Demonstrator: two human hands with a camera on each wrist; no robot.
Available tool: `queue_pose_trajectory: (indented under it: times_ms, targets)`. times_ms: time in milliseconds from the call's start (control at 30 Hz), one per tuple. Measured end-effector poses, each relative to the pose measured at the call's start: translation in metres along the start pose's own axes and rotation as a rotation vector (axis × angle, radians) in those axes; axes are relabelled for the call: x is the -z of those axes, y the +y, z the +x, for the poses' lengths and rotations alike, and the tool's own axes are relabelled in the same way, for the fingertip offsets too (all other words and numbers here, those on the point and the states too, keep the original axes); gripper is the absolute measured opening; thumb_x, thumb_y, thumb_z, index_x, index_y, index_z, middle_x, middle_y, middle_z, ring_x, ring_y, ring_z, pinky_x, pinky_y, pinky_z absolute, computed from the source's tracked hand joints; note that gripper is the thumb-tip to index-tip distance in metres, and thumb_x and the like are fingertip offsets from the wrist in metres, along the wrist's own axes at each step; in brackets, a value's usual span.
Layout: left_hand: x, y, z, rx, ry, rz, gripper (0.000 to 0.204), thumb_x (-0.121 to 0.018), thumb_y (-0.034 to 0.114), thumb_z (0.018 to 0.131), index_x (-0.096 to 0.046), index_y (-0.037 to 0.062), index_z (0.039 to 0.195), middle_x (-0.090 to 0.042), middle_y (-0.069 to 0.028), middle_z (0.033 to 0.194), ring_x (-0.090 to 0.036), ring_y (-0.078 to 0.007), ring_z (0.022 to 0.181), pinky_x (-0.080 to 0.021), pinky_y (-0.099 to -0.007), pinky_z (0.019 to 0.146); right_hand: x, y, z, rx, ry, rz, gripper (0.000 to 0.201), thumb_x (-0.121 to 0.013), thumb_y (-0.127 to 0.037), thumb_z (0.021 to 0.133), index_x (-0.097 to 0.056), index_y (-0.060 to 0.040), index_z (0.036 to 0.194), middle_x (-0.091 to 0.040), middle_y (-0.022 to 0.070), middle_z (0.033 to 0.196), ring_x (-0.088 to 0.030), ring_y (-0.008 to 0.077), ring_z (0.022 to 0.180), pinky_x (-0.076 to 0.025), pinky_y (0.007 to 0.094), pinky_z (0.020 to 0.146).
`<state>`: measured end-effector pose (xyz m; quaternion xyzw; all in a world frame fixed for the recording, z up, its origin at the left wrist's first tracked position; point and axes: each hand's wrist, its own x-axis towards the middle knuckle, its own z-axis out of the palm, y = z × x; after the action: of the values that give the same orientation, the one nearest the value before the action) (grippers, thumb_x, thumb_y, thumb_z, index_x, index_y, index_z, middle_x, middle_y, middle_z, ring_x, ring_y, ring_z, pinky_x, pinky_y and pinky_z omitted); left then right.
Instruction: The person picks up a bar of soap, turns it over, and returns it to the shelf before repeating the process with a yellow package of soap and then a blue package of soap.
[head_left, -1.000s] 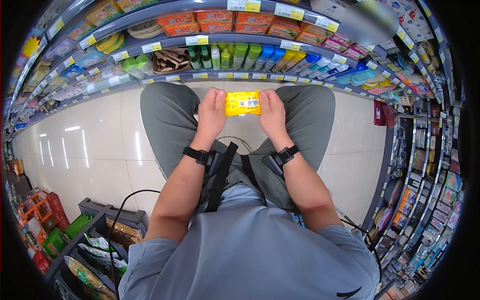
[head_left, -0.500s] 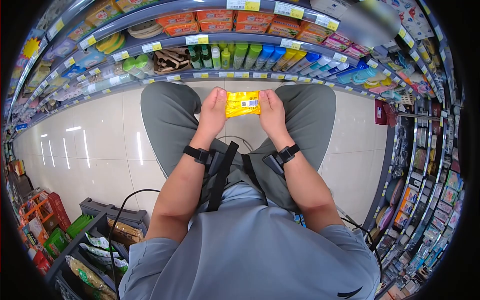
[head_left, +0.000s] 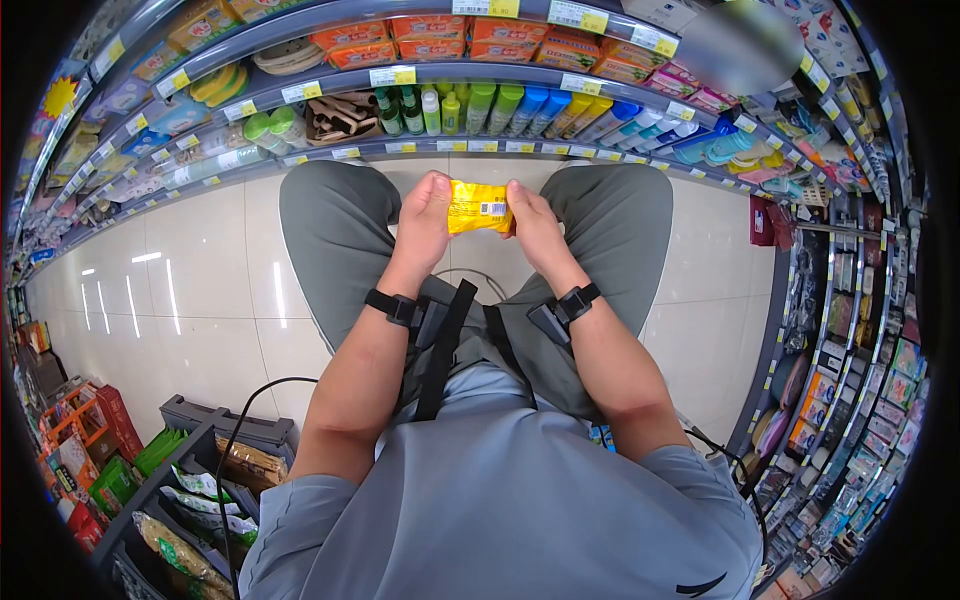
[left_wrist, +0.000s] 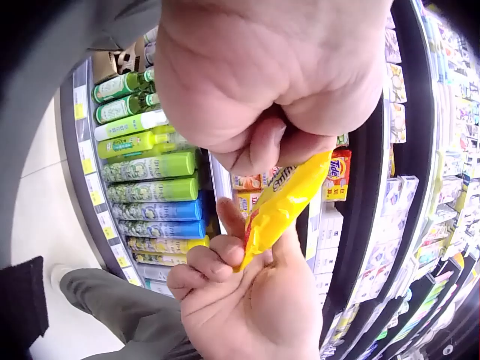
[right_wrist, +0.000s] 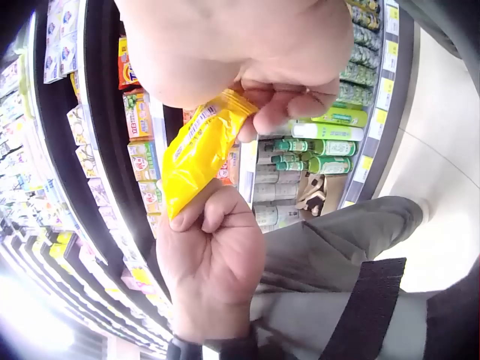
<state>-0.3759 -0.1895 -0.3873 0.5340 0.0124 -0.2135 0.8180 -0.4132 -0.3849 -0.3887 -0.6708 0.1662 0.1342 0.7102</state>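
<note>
A yellow packet (head_left: 478,207) is held up over the person's knees, in front of the shelves (head_left: 450,150). The left hand (head_left: 425,222) pinches one end and the right hand (head_left: 537,225) pinches the other. The wrist views show the curled fingers (left_wrist: 259,146) and a row of bottles (left_wrist: 146,187) on a shelf. The head view shows a rack (head_left: 200,440) holding snack bags (head_left: 190,490).

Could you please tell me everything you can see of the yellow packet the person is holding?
The yellow packet is a small, glossy pouch that looks like plastic film, with a white barcode label and dark print too blurred to read. It appears sealed. It is held in the air above the person's lap, in front of the store shelves. The left hand pinches one end and the right hand the other.
</note>
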Motion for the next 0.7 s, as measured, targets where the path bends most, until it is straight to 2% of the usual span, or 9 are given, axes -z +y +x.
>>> queue_pose_trajectory:
  times_ms: [33, 133, 300, 400, 467, 500, 567, 667, 700]
  targets:
    - [0.0, -0.002, 0.001, -0.006, -0.001, -0.016, 0.034, -0.046, 0.039, 0.114, -0.055, 0.0092, 0.1, -0.06, 0.0002, 0.085, -0.057, -0.0075, 0.07, -0.047, -0.0241, 0.06, -0.003, -0.002, 0.0, -0.038, -0.085, 0.117, 0.041, -0.052, -0.04, 0.112, -0.065, -0.0009, 0.107, -0.068, 0.0039, 0.091, -0.06, 0.0079, 0.075, -0.05, 0.0264, 0.066]
    - [0.001, -0.004, 0.001, -0.013, 0.002, -0.031, 0.033, -0.047, 0.039, 0.114, -0.055, 0.0091, 0.101, -0.061, 0.0001, 0.088, -0.059, -0.0076, 0.074, -0.049, -0.024, 0.063, -0.009, -0.009, -0.006, -0.021, -0.139, 0.014, 0.043, -0.054, -0.043, 0.111, -0.065, -0.0017, 0.111, -0.068, 0.0029, 0.094, -0.06, 0.0085, 0.077, -0.05, 0.0264, 0.068]
    - [-0.002, 0.0, -0.001, -0.002, 0.024, -0.006, 0.033, -0.048, 0.039, 0.114, -0.056, 0.0089, 0.101, -0.062, 0.0002, 0.09, -0.06, -0.0072, 0.076, -0.049, -0.0237, 0.064, -0.006, -0.005, -0.003, 0.038, -0.1, -0.044, 0.043, -0.057, -0.044, 0.109, -0.064, -0.0017, 0.113, -0.068, 0.0028, 0.093, -0.06, 0.009, 0.078, -0.05, 0.0264, 0.069]
    - [-0.004, 0.005, -0.003, -0.029, 0.065, 0.082, 0.034, -0.046, 0.037, 0.115, -0.055, 0.0097, 0.096, -0.057, 0.0032, 0.08, -0.051, -0.0028, 0.065, -0.042, -0.0217, 0.054, -0.006, -0.002, -0.002, 0.055, -0.084, -0.025, 0.042, -0.059, -0.043, 0.108, -0.064, -0.0014, 0.112, -0.068, 0.0028, 0.093, -0.06, 0.0092, 0.078, -0.05, 0.0268, 0.069]
    - [0.0, 0.007, -0.003, -0.003, 0.043, 0.124, 0.031, -0.048, 0.034, 0.114, -0.057, 0.0078, 0.099, -0.062, 0.0008, 0.089, -0.059, -0.0061, 0.076, -0.049, -0.0228, 0.066, -0.006, -0.001, -0.001, 0.071, -0.071, -0.018, 0.041, -0.06, -0.042, 0.108, -0.064, -0.0013, 0.111, -0.068, 0.0028, 0.093, -0.06, 0.0092, 0.078, -0.05, 0.027, 0.069]
    - [0.0, 0.004, -0.001, -0.003, 0.043, 0.124, 0.031, -0.048, 0.034, 0.114, -0.057, 0.0078, 0.099, -0.062, 0.0008, 0.089, -0.059, -0.0061, 0.076, -0.049, -0.0228, 0.066, -0.005, -0.002, -0.001, 0.083, -0.061, -0.023, 0.04, -0.061, -0.041, 0.108, -0.065, -0.0012, 0.111, -0.068, 0.0027, 0.092, -0.059, 0.0091, 0.077, -0.049, 0.0271, 0.069]
    - [-0.004, -0.003, 0.003, -0.179, 0.136, 0.28, 0.026, -0.058, 0.03, 0.111, -0.061, 0.0055, 0.105, -0.064, 0.0015, 0.09, -0.06, -0.0058, 0.078, -0.05, -0.0236, 0.069, -0.005, -0.002, -0.001, 0.095, -0.051, -0.028, 0.04, -0.062, -0.041, 0.107, -0.065, -0.0011, 0.11, -0.068, 0.0026, 0.092, -0.059, 0.009, 0.077, -0.049, 0.0272, 0.068]
    - [-0.009, 0.002, 0.001, -0.064, 0.112, 0.322, 0.03, -0.073, 0.028, 0.102, -0.065, 0.0002, 0.109, -0.07, -0.0015, 0.092, -0.064, -0.0077, 0.079, -0.053, -0.0244, 0.071, -0.005, -0.005, -0.003, 0.107, -0.022, -0.074, 0.038, -0.063, -0.039, 0.107, -0.065, -0.0009, 0.111, -0.067, 0.0021, 0.091, -0.058, 0.0086, 0.076, -0.049, 0.0273, 0.067]
    - [-0.007, 0.001, 0.001, -0.064, 0.112, 0.322, 0.03, -0.073, 0.028, 0.102, -0.065, 0.0002, 0.109, -0.07, -0.0015, 0.092, -0.064, -0.0077, 0.079, -0.053, -0.0244, 0.071, -0.006, -0.007, -0.003, 0.113, -0.004, -0.076, 0.038, -0.063, -0.038, 0.107, -0.065, -0.0008, 0.11, -0.067, 0.0019, 0.091, -0.058, 0.0083, 0.076, -0.049, 0.027, 0.067]
